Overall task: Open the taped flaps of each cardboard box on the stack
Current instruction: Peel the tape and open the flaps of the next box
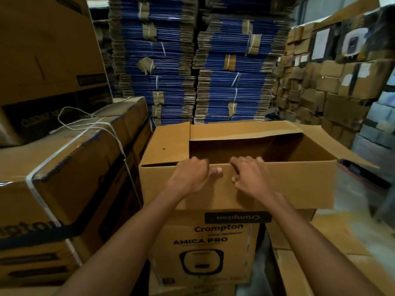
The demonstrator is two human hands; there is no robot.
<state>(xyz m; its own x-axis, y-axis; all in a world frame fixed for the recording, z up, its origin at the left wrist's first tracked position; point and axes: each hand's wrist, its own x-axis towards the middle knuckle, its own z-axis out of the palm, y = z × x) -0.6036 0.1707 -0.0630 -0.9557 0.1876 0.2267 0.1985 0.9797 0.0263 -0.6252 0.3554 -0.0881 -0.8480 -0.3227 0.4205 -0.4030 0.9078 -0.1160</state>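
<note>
Right at the near rim of the top box (pixel 299 149), both hands are clamped on. The left hand (pixel 191 175) and the right hand (pixel 251 176) sit side by side near the middle. Their fingers (pixel 245 161) hook over the fold and down inside, thumbs pressed on the outer face of the near flap (pixel 295 186), which hangs down the front. That's a firm pinch on cardboard, nothing loose about it.

This box looks open: left flap (pixel 166 144) standing up, far flap (pixel 245 131) tipped back, right flap (pixel 346 150) splayed outward, and the inside dark. I can't tell whether anything's in there.

I'd say plain corrugated like this is light and fairly stiff, but it creases along the fold and tears if yanked from a corner. So that central two-handed hold at the hinge line looks like the sensible place. The surface is dry and matte, so it's not slippery.

It rests on a printed Crompton carton (pixel 213 253) below, which looks shut from here.

To the left stand strapped cartons (pixel 64 178) bound with white strapping (pixel 85 133). Behind rise bundles of flattened blue cartons (pixel 166 60), and on the right is a wall of small brown boxes (pixel 320 92).
</note>
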